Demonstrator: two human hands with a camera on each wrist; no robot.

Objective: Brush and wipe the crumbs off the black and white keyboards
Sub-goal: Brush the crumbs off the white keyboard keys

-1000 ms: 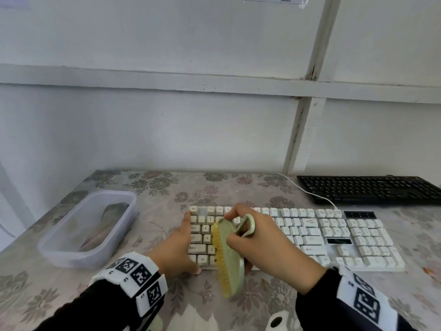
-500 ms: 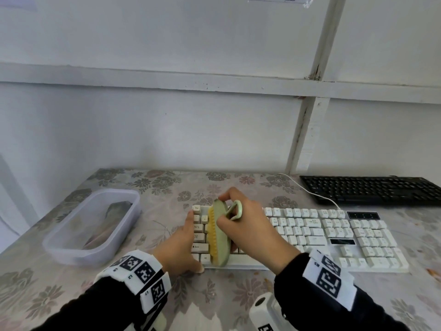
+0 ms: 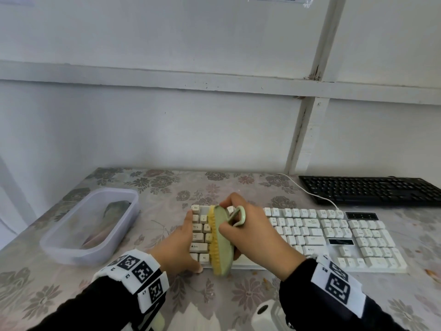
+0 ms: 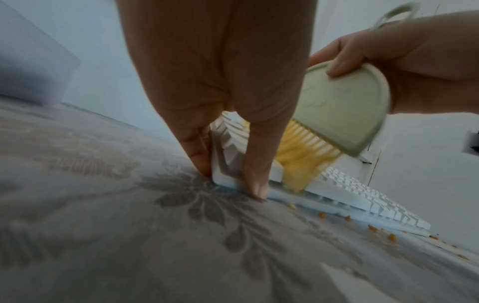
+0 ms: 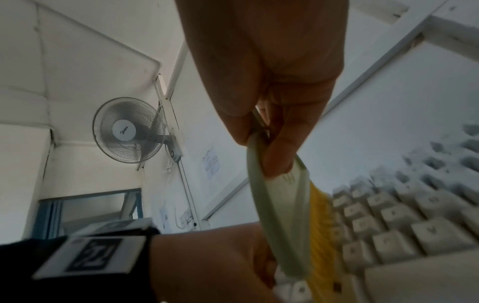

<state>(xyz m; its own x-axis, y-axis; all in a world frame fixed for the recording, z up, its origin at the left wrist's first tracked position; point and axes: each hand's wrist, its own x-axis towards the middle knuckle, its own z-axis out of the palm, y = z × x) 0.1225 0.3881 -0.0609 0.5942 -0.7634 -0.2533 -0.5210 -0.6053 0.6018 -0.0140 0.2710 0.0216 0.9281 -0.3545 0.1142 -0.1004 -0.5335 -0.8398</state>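
Observation:
The white keyboard (image 3: pixel 334 237) lies across the table's middle. My right hand (image 3: pixel 250 232) grips a pale green brush (image 3: pixel 222 244) with yellow bristles (image 4: pixel 298 164), which stands on edge over the keyboard's left-hand keys. My left hand (image 3: pixel 176 249) holds the keyboard's left end (image 4: pixel 220 176), straight fingers along the side and the thumb against the front edge. Orange crumbs (image 4: pixel 373 227) lie on the cloth in front of the white keyboard. The black keyboard (image 3: pixel 372 189) sits at the back right, untouched.
A clear plastic tub (image 3: pixel 90 223) with a cloth inside stands at the left. A white cable (image 3: pixel 310 192) runs from the white keyboard past the black one. The table (image 3: pixel 238 297) wears a flowered cloth and meets a white wall.
The brush has travelled left and back across the white keyboard's left keys, first away from me, then a little nearer. My left hand has kept its place at the keyboard's left end.

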